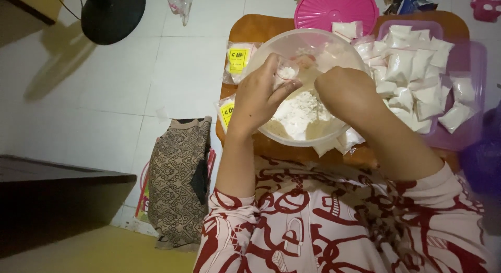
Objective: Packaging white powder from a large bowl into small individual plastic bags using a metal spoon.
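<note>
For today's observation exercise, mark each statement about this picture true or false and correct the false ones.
1. The left hand holds a small clear plastic bag with white powder in it over the large translucent plastic bowl. True.
2. The bowl is empty. False: it holds a heap of white powder.
3. The purple plastic tray right of the bowl holds many small filled white packets. True.
4. The round pink plastic lid covers the bowl. False: it lies beyond the bowl, at the far edge of the wooden table.
5. The right hand rests on the tray. False: it is over the bowl.
</note>
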